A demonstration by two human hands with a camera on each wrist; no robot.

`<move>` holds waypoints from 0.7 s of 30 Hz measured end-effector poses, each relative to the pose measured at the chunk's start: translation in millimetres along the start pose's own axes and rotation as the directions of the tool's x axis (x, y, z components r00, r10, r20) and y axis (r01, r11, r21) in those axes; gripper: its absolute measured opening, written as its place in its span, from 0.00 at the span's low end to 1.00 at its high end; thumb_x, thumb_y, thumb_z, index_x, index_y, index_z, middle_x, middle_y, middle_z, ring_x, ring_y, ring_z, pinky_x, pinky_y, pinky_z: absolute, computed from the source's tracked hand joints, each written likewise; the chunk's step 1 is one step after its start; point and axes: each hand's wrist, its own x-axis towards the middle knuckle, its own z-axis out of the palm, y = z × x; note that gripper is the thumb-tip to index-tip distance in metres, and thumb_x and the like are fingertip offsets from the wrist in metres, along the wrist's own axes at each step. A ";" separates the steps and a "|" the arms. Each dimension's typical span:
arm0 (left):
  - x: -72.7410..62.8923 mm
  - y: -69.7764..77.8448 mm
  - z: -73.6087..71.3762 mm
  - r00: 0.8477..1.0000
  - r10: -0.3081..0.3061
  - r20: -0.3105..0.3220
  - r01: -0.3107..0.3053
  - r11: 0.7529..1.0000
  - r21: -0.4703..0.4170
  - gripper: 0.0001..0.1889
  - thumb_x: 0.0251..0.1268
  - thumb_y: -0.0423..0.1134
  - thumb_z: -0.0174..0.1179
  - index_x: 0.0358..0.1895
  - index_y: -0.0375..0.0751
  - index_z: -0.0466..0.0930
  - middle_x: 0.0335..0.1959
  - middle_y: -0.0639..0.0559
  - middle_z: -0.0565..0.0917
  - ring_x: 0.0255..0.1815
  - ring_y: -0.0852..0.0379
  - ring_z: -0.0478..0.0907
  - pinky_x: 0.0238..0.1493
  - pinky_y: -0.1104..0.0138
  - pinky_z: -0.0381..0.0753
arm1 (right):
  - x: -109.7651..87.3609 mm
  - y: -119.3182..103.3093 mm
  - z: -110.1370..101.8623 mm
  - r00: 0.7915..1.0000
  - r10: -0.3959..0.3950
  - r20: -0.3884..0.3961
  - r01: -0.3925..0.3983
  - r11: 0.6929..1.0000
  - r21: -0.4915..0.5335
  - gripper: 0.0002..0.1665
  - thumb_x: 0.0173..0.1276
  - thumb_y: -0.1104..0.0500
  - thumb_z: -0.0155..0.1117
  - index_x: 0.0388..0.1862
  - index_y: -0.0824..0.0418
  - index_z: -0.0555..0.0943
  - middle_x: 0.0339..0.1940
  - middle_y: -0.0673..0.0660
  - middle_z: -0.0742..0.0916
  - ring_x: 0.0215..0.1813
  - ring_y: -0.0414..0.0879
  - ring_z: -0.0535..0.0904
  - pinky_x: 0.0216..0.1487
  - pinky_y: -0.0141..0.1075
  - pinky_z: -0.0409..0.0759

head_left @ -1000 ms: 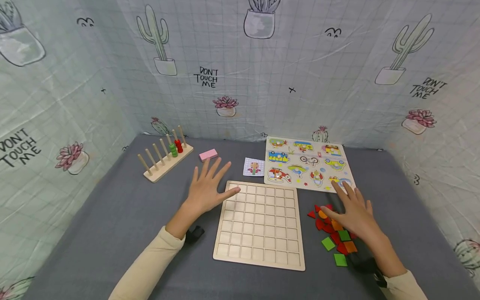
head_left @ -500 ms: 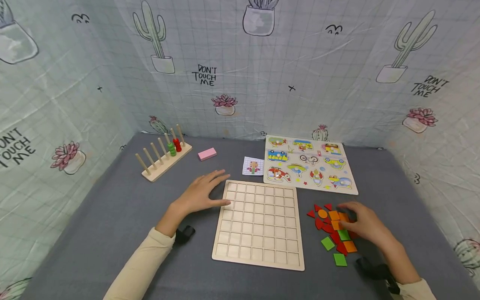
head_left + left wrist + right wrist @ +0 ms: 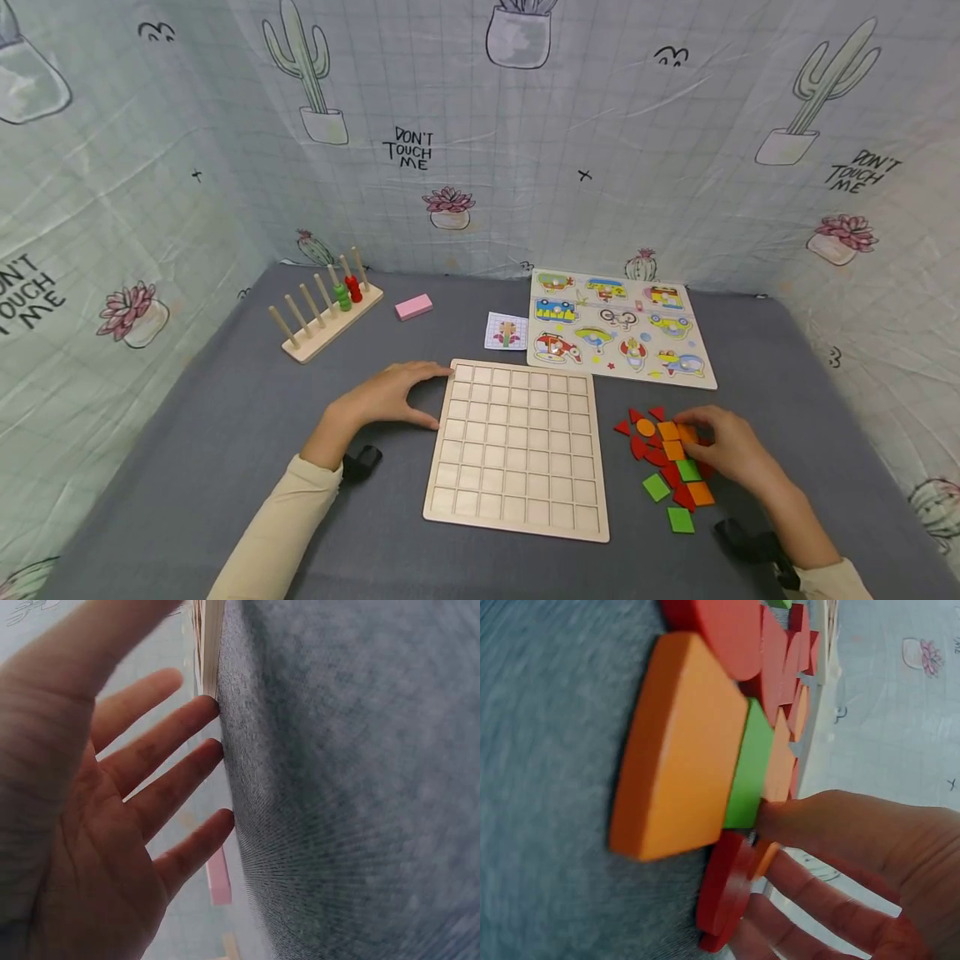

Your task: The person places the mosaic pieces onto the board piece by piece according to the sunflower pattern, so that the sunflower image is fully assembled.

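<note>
1. While an orange tile (image 3: 687,433) lies at the right side of the pile (image 3: 670,475), it is pinched between the thumb and forefinger of the right hand (image 3: 727,450); the tile is partly hidden by the hand.
2. The pile is made up of red, orange and green pieces, among which squares, triangles and a circle are seen. One green square (image 3: 656,487) is set at its left, and another (image 3: 680,520) at its near end.
3. To the left of the pile, a gridded board (image 3: 517,454) is laid flat. At its left edge the left hand (image 3: 382,398) is held wide, with fingers spread and nothing grasped; whether the edge is touched cannot be told.
4. Beyond the board, a card (image 3: 506,332) printed with a small pattern is placed just beside the puzzle (image 3: 588,317), on which vehicles are pictured.
5. Far left, a pink block (image 3: 414,307) is placed to the right of a peg stand (image 3: 330,327), where green beads (image 3: 342,297) and red beads (image 3: 353,289) are threaded.
6. The grey table (image 3: 375,542) is enclosed by a cactus-printed curtain (image 3: 517,125).
</note>
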 end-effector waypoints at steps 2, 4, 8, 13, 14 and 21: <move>-0.6 -0.1 0.3 1.000 0.008 0.004 -0.008 1.000 0.018 0.41 0.51 0.54 0.74 0.69 0.46 0.71 0.69 0.40 0.70 0.72 0.40 0.62 0.69 0.41 0.60 | 0.7 0.3 0.0 1.000 -0.003 -0.007 0.003 1.000 -0.010 0.16 0.54 0.70 0.73 0.43 0.72 0.83 0.42 0.67 0.84 0.44 0.62 0.80 0.44 0.57 0.79; -0.5 -0.6 0.9 1.000 0.024 0.003 -0.024 0.999 0.027 0.39 0.51 0.53 0.74 0.67 0.45 0.72 0.68 0.42 0.71 0.72 0.41 0.63 0.68 0.42 0.60 | 1.2 0.6 0.0 1.000 -0.001 -0.010 0.001 1.000 -0.014 0.16 0.54 0.70 0.73 0.43 0.72 0.83 0.41 0.66 0.84 0.42 0.61 0.80 0.42 0.55 0.80; 0.1 -1.7 1.9 0.999 0.054 -0.006 -0.053 0.997 0.049 0.38 0.51 0.53 0.74 0.66 0.44 0.74 0.67 0.43 0.72 0.70 0.42 0.65 0.67 0.42 0.63 | 1.5 1.6 -0.3 1.000 0.013 -0.006 -0.013 1.000 -0.020 0.16 0.55 0.69 0.73 0.43 0.72 0.83 0.40 0.64 0.83 0.40 0.58 0.80 0.39 0.50 0.80; 0.0 -0.9 1.8 0.998 0.059 -0.004 -0.059 0.997 0.045 0.39 0.51 0.54 0.74 0.66 0.42 0.73 0.66 0.43 0.72 0.69 0.42 0.66 0.66 0.43 0.63 | 2.7 2.6 -1.8 1.000 0.019 -0.006 -0.019 0.999 -0.038 0.15 0.56 0.67 0.74 0.42 0.72 0.84 0.36 0.60 0.83 0.34 0.50 0.77 0.32 0.38 0.77; -0.1 -0.7 1.7 0.998 0.058 -0.003 -0.058 0.997 0.043 0.39 0.51 0.54 0.74 0.66 0.42 0.73 0.66 0.43 0.72 0.69 0.43 0.66 0.66 0.43 0.63 | 3.1 2.5 -2.4 1.000 0.017 -0.008 -0.018 0.999 -0.040 0.15 0.56 0.67 0.74 0.42 0.72 0.84 0.35 0.59 0.83 0.33 0.48 0.76 0.31 0.36 0.76; -1.3 -0.1 0.9 0.998 0.061 -0.009 -0.061 0.997 0.037 0.39 0.50 0.54 0.74 0.66 0.43 0.73 0.66 0.44 0.72 0.69 0.43 0.67 0.66 0.43 0.63 | 4.2 -5.1 -2.0 0.999 0.008 -0.035 -0.010 0.999 -0.047 0.15 0.56 0.65 0.74 0.41 0.72 0.84 0.32 0.56 0.81 0.29 0.42 0.70 0.27 0.33 0.70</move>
